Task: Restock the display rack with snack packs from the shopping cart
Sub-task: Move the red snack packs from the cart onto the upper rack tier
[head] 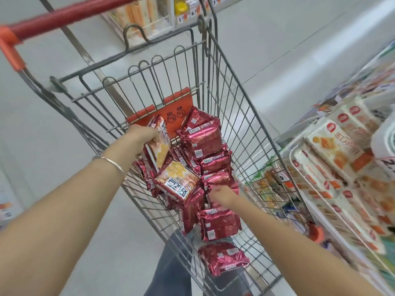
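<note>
The wire shopping cart holds several shiny red snack packs piled in its basket. My left hand grips one red pack by its upper edge and holds it tilted above the pile, near the orange seat flap. My right hand reaches down into the pile, its fingers curled on another red pack. The display rack stands at the right, filled with white and orange snack packs.
The cart's red handle crosses the top left. A far shelf with price tags stands beyond the cart. Light floor lies to the left and ahead. My leg in jeans shows under the cart.
</note>
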Motion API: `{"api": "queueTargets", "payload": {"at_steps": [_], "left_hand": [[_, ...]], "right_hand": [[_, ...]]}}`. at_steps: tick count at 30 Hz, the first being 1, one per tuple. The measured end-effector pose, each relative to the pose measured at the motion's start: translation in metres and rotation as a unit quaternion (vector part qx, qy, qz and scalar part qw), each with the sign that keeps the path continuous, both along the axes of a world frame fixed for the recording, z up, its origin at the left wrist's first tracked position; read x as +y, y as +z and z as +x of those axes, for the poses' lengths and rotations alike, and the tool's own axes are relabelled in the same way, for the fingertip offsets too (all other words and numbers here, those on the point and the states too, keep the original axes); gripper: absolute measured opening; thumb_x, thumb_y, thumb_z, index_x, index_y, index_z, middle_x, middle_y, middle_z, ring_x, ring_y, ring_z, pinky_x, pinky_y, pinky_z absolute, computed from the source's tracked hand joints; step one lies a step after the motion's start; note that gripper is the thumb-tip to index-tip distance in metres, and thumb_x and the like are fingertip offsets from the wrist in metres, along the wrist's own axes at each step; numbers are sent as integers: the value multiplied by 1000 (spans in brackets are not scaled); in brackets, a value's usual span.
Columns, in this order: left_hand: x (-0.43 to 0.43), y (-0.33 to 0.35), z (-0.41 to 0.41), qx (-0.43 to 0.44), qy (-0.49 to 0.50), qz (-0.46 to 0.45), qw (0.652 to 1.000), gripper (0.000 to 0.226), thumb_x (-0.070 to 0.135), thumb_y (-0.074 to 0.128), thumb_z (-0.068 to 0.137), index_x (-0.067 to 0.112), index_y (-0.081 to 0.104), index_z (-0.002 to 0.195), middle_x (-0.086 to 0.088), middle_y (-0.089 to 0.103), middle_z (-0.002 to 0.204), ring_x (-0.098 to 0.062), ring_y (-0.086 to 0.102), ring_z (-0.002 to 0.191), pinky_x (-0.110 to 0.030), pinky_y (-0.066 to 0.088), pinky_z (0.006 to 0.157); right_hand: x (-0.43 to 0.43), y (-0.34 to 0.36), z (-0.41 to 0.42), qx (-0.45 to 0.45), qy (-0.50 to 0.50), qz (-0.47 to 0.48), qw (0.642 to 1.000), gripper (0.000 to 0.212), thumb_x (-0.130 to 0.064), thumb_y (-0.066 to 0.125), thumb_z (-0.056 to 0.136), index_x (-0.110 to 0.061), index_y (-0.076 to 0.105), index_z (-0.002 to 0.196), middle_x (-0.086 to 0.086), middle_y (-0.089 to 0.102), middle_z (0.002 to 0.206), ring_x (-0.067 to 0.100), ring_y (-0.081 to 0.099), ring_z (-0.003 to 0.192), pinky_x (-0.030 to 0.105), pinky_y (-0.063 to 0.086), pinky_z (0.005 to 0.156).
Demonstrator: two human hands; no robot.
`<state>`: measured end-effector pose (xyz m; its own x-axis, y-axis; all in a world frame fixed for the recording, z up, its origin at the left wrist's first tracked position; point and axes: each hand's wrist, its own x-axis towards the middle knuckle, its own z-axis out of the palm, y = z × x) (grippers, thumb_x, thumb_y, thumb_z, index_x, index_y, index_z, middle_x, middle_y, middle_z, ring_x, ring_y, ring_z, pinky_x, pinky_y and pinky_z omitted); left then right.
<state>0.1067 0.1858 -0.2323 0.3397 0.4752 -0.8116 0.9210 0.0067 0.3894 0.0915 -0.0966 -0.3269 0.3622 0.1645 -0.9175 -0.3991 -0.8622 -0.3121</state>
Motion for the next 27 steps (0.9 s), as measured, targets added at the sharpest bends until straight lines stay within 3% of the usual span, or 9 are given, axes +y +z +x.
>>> {"api": "queueTargets", "payload": {"at_steps": [2,4,8,11,16,18,21,25,27], "left_hand": [[14,0,5,-22,-1,32,999,33,1,68,70,-1,67,104,-14,58,90,-26,55,74,-33,51,67],[18,-3,6,-27,-1,41,999,40,0,66,73,-4,65,113,-14,56,86,-24,52,68,-30,50,62],[16,-6,5,-38,-2,24,999,38,2,65,74,-3,64,112,-15,60,89,-26,57,75,-36,51,67],[10,-4,4,-57,14,37,998,28,-1,62,79,-1,64,107,-15,58,88,-28,56,76,-39,54,72],[2,1,5,-86,19,105,991,4,0,53,90,0,54,94,-9,45,76,-20,40,62,-29,35,55],[3,6,4,-88,9,112,990,3,-2,53,89,-1,54,91,-7,41,71,-18,35,58,-29,31,54],[6,22,1,-103,4,98,990,14,-5,54,84,0,55,97,-6,40,70,-17,35,58,-29,29,54],[1,43,-6,-143,23,11,989,21,-4,53,81,-2,65,98,-9,52,76,-17,44,61,-27,39,54],[-7,57,-9,-163,36,-46,985,15,-3,49,83,5,61,81,-6,49,72,-17,46,62,-30,44,60]], "right_hand": [[5,-9,-17,79,-116,20,990,36,-14,47,103,8,53,131,25,62,118,31,60,111,42,48,106],[15,-19,-33,148,-198,45,968,53,-35,47,104,4,44,141,19,59,131,27,58,110,39,49,103],[37,-36,-49,164,-307,39,937,77,-54,63,89,2,46,138,12,64,113,21,66,99,28,57,80],[51,-32,-48,192,-367,63,908,78,-61,70,81,-10,46,135,10,58,114,20,66,94,29,60,81],[70,-24,-40,178,-403,78,894,49,-15,76,86,-2,56,129,17,61,111,16,68,76,20,57,57],[66,-12,-35,116,-360,55,924,38,-12,75,87,3,59,118,16,67,100,12,66,60,19,56,52],[37,15,-15,-103,-120,2,987,22,-18,67,94,4,65,96,7,65,79,10,51,52,13,42,42],[-4,74,36,-328,71,80,939,22,-21,65,95,-5,75,107,5,57,101,16,53,90,27,45,79],[-18,108,61,-355,104,127,920,25,-20,65,95,-8,72,116,6,52,109,16,52,95,19,43,82]]}}
